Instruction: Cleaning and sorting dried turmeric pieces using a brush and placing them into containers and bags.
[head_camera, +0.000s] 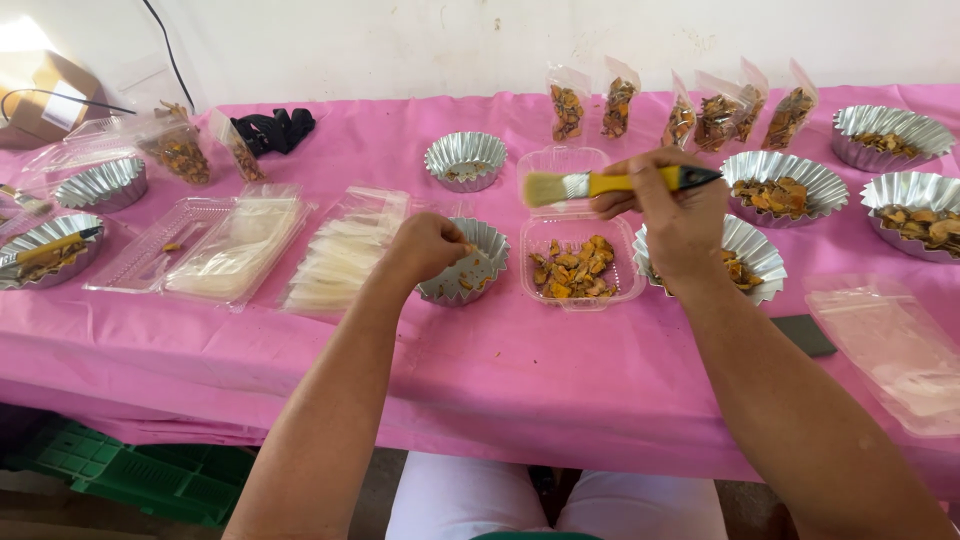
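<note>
From the head view I see my right hand (678, 215) curled shut around the yellow handle of a small paintbrush (610, 184). The brush lies nearly level, its long axis running across the table; the pale bristles point to my left and the dark end of the handle sticks out to the right past my knuckles. The bristles hover over the raised lid of an open clear plastic clamshell (578, 262), whose lower tray holds orange-brown dried pieces.

My left hand (432, 245) is closed into a loose fist, fingers bunched together, gripping the near-left rim of a fluted foil cup (470, 268). That cup is tipped, its open mouth leaning toward the clamshell just beside it, with a few scraps inside. Whether the fingers pinch anything besides the rim I cannot tell.

Behind my right wrist sits another foil cup (752, 258) with the same dried pieces. More filled foil cups (780, 185) stand farther right, and a row of small clear bags (700, 118) leans along the back. To the left lie stacks of flat plastic trays (235, 245). Everything rests on a pink-covered table (500, 380).
</note>
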